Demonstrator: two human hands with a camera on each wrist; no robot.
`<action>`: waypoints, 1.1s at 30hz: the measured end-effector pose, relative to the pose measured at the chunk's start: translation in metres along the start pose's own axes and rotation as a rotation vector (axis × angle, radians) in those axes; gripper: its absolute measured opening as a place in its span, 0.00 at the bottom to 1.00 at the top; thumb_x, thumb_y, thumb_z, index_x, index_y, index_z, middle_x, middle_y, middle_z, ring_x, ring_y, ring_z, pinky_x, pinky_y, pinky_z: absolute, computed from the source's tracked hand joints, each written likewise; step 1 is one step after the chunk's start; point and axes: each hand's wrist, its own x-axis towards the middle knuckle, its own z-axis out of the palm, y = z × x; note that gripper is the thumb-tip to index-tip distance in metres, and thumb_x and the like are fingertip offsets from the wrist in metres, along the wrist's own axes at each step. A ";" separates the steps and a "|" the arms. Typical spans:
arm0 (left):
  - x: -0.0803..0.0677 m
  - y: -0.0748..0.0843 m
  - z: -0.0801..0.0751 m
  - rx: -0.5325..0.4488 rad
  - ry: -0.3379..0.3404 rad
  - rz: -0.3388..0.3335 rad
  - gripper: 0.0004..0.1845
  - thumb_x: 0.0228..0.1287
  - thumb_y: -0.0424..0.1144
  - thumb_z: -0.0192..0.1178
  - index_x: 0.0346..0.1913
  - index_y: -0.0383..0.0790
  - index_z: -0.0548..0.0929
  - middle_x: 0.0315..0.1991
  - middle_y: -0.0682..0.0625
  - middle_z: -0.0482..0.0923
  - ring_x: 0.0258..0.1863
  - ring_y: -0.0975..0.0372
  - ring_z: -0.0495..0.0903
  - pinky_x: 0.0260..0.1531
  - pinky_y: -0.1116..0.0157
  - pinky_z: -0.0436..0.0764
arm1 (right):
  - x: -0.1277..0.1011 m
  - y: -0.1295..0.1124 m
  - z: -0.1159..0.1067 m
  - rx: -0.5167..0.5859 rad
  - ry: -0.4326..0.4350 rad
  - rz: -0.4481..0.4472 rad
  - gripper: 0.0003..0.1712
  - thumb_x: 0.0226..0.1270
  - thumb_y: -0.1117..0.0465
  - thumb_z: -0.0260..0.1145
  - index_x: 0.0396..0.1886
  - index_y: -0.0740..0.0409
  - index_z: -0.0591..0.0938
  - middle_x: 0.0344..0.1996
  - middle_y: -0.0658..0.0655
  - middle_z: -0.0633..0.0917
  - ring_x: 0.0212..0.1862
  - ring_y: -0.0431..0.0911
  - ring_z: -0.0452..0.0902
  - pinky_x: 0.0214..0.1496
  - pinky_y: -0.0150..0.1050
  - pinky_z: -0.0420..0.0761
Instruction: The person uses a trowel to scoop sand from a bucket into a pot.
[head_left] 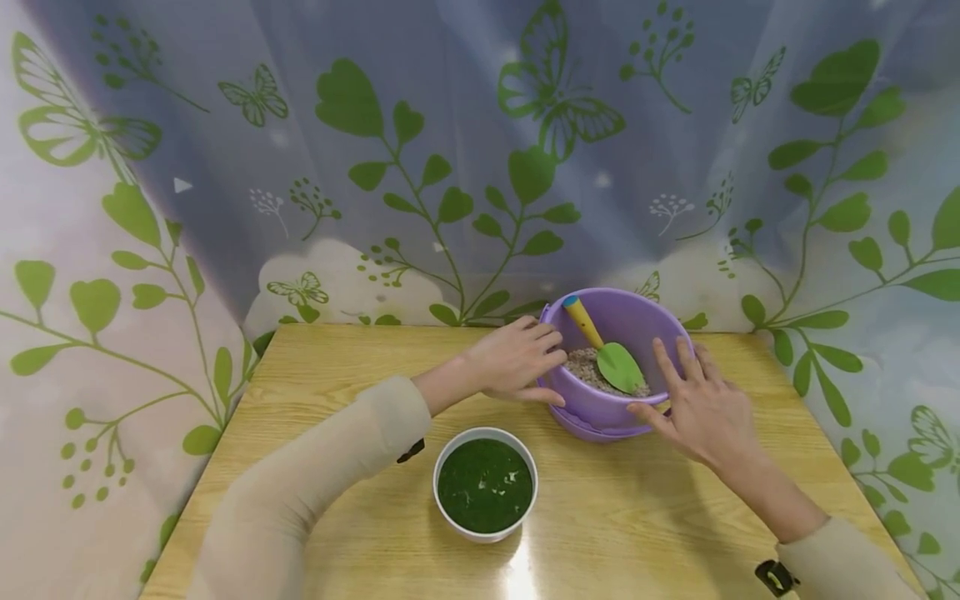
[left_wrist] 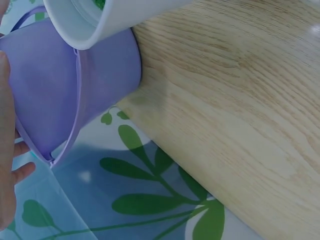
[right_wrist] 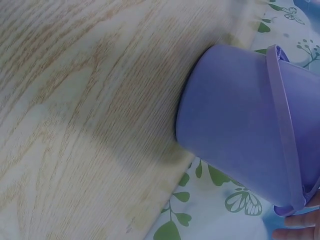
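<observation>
A purple bucket (head_left: 603, 410) stands near the back edge of the table, its handle (right_wrist: 285, 120) hanging down along its side. Inside lie a layer of greyish-brown grains (head_left: 587, 367) and a toy shovel (head_left: 619, 367) with a green blade and a yellow handle tipped in blue. At the bucket's left rim is my left hand (head_left: 517, 362), its thumb stretched along the outside. My right hand (head_left: 708, 408) is at the right rim, fingers spread and fairly straight, thumb by the front edge.
In front of the bucket sits a white bowl (head_left: 485, 536) with dark green contents (head_left: 480, 496) that have pale flecks. The wooden table (head_left: 360, 525) ends at a curtain (head_left: 442, 183) printed with green leaves and butterflies.
</observation>
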 end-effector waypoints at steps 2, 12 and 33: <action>-0.003 0.000 0.000 -0.002 0.000 -0.005 0.38 0.75 0.76 0.41 0.61 0.48 0.79 0.61 0.50 0.81 0.64 0.56 0.78 0.68 0.56 0.77 | 0.001 -0.002 0.000 -0.003 -0.002 0.000 0.58 0.67 0.22 0.59 0.84 0.55 0.63 0.78 0.73 0.69 0.76 0.71 0.68 0.19 0.50 0.82; -0.021 0.000 0.000 -0.010 0.010 -0.028 0.37 0.75 0.76 0.42 0.62 0.49 0.80 0.60 0.51 0.81 0.63 0.56 0.78 0.68 0.56 0.76 | 0.006 -0.015 -0.002 -0.006 -0.042 -0.018 0.60 0.69 0.18 0.51 0.85 0.54 0.61 0.78 0.75 0.67 0.77 0.71 0.66 0.13 0.41 0.73; -0.021 -0.002 -0.004 -0.155 0.004 -0.177 0.42 0.73 0.76 0.46 0.71 0.45 0.76 0.70 0.47 0.77 0.72 0.53 0.74 0.80 0.51 0.68 | 0.025 -0.006 -0.011 -0.065 0.196 -0.326 0.65 0.70 0.15 0.27 0.71 0.61 0.79 0.66 0.72 0.82 0.67 0.67 0.80 0.56 0.62 0.88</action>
